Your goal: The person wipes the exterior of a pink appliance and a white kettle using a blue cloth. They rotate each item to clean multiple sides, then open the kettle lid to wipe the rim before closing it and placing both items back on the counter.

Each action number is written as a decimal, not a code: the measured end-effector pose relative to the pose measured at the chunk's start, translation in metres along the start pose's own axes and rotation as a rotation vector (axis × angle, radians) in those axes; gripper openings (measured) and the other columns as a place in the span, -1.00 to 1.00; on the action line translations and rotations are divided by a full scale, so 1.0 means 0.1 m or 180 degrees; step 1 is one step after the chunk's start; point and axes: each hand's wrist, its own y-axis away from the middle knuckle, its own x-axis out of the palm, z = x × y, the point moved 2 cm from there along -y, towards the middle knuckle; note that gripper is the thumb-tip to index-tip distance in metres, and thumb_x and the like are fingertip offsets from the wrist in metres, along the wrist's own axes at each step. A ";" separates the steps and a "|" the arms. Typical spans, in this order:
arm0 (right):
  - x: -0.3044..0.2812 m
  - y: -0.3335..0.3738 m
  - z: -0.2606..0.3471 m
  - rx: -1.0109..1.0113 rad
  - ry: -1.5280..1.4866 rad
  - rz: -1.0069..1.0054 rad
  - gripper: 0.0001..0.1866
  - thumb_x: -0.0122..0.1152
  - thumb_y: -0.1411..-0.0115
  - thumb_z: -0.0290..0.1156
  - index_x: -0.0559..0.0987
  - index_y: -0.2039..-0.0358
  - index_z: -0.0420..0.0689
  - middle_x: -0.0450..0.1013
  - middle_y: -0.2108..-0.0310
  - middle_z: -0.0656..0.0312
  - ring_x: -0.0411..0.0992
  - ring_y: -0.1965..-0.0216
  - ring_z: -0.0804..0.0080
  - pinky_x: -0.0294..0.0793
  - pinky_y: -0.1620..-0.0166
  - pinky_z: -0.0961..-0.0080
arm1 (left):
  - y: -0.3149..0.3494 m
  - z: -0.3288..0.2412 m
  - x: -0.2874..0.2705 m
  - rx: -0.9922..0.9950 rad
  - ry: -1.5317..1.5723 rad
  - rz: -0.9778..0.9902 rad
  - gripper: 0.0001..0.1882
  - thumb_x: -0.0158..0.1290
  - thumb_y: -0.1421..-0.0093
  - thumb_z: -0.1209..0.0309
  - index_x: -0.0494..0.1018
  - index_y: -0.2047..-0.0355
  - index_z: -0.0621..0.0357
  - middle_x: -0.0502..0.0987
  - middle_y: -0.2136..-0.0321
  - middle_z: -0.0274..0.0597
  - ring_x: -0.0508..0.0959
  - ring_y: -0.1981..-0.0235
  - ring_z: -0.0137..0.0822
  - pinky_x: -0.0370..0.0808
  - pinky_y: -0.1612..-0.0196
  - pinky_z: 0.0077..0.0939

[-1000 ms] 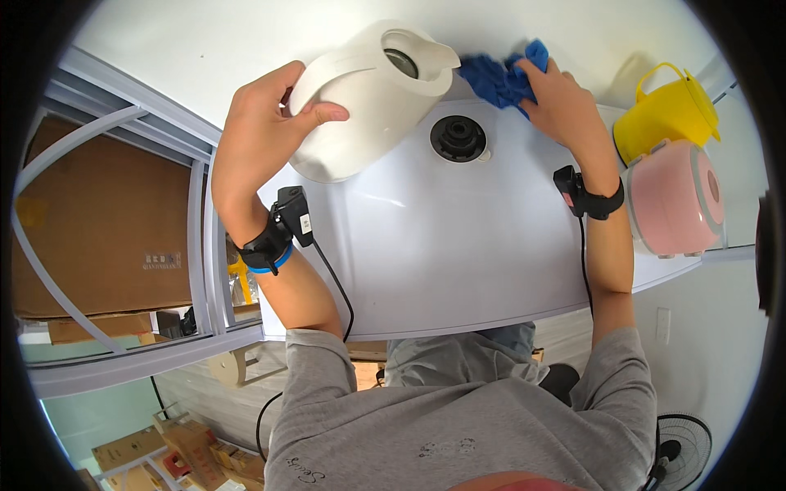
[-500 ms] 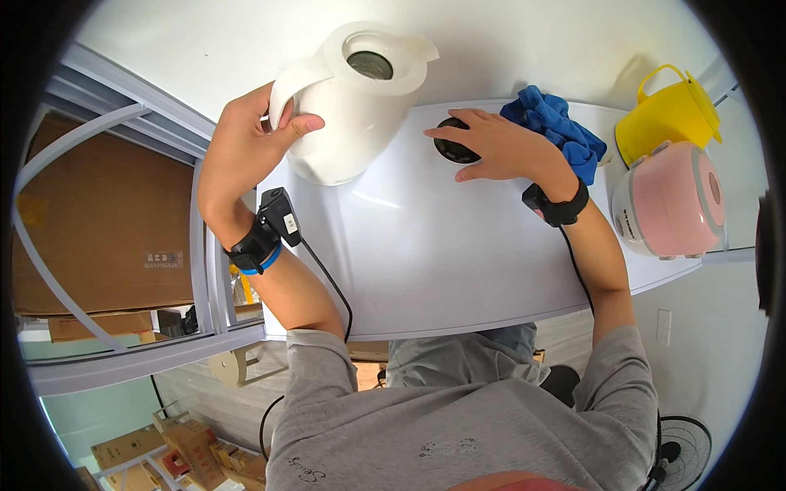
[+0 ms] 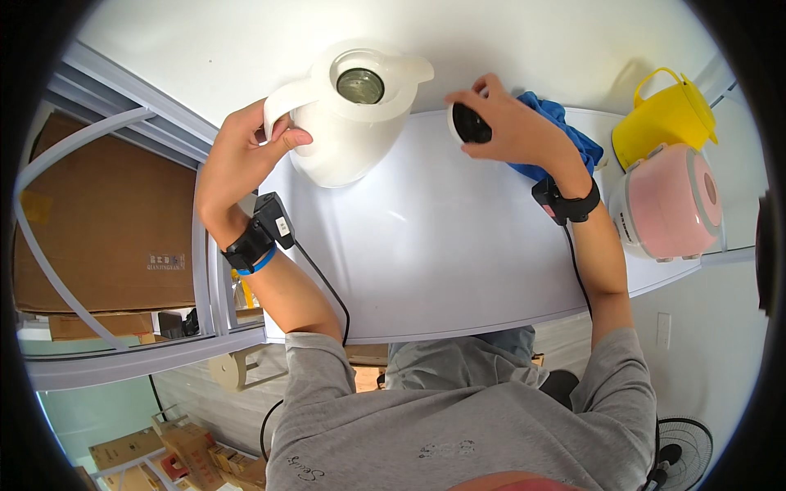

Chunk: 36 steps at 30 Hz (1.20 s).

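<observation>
A white insulated jug (image 3: pixel 358 139) stands at the back left of the table, its round mouth uncovered with dark glass showing inside. My left hand (image 3: pixel 248 147) is closed round the jug's handle, thumb against the near side. To the right of the jug, my right hand (image 3: pixel 516 127) grips a round lid (image 3: pixel 471 124), black with a white rim, and holds it tilted off the tabletop. Just behind that hand lies a crumpled blue cloth (image 3: pixel 585 147), partly hidden by the wrist.
A yellow jug (image 3: pixel 663 123) and a pink-and-white electric lunch box (image 3: pixel 667 200) stand at the right end of the white table (image 3: pixel 442 270). A metal frame with a large cardboard box (image 3: pixel 106 221) is on the left. Thin black cables (image 3: pixel 326 278) run from both wrist straps.
My right hand has picked the lid up off the table and turned it on edge. The jug's top has come down slightly and nearer, with my left hand still on the handle.
</observation>
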 end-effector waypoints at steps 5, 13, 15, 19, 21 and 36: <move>-0.29 -0.10 0.04 0.0075 -0.0727 -0.1365 -0.27 0.62 -0.28 -0.32 0.48 -0.40 0.00 0.44 -0.21 0.12 0.63 -0.12 0.17 0.66 -0.21 0.24 | -0.09 -0.19 0.17 0.0290 0.0000 -0.0079 -0.54 0.50 -0.33 0.42 0.33 0.40 0.14 0.25 0.46 -0.50 0.28 0.36 -0.51 0.36 0.23 -0.54; -0.63 -0.07 -0.06 -0.0704 -0.1690 -0.2936 -0.26 0.57 -0.37 -0.55 0.19 -0.31 -0.20 0.44 -0.31 -0.03 0.60 -0.23 0.21 0.71 -0.25 0.31 | -0.30 -0.24 0.40 0.0389 0.0148 -0.0177 -0.45 0.55 -0.29 0.23 0.34 0.46 0.16 0.41 0.52 -0.34 0.37 0.42 -0.44 0.42 0.32 -0.46; -0.62 -0.02 -0.12 -0.0625 -0.2146 -0.2756 -0.32 0.48 -0.43 -0.59 0.16 -0.29 -0.12 0.41 -0.40 -0.12 0.57 -0.25 0.24 0.69 -0.23 0.32 | -0.33 -0.28 0.46 0.0489 0.0209 -0.0243 -0.45 0.55 -0.29 0.23 0.33 0.46 0.15 0.41 0.53 -0.34 0.38 0.43 -0.45 0.43 0.32 -0.47; -0.57 -0.04 0.06 -0.1022 -0.2313 -0.2441 -0.35 0.47 -0.44 -0.56 0.17 -0.28 -0.05 0.35 -0.50 -0.21 0.49 -0.34 0.20 0.60 -0.33 0.25 | -0.41 -0.33 0.58 0.0434 0.0203 -0.0188 -0.43 0.54 -0.32 0.27 0.28 0.48 0.12 0.38 0.55 -0.35 0.39 0.44 -0.47 0.45 0.32 -0.47; -0.55 -0.07 0.17 -0.1300 -0.2076 -0.2345 -0.36 0.46 -0.46 -0.54 0.17 -0.28 -0.03 0.32 -0.53 -0.23 0.45 -0.38 0.17 0.54 -0.39 0.21 | -0.47 -0.29 0.67 0.0496 0.0331 -0.0204 -0.42 0.52 -0.34 0.30 0.25 0.48 0.10 0.36 0.56 -0.36 0.39 0.45 -0.47 0.45 0.33 -0.46; -0.58 -0.21 0.31 -0.1349 -0.1894 -0.2103 -0.36 0.40 -0.50 -0.50 0.33 -0.48 -0.09 0.27 -0.61 -0.07 0.33 -0.53 0.17 0.35 -0.55 0.18 | -0.56 -0.27 0.81 0.0165 0.0165 0.0502 -0.51 0.50 -0.34 0.37 0.34 0.47 0.13 0.39 0.54 -0.42 0.35 0.42 -0.46 0.36 0.29 -0.45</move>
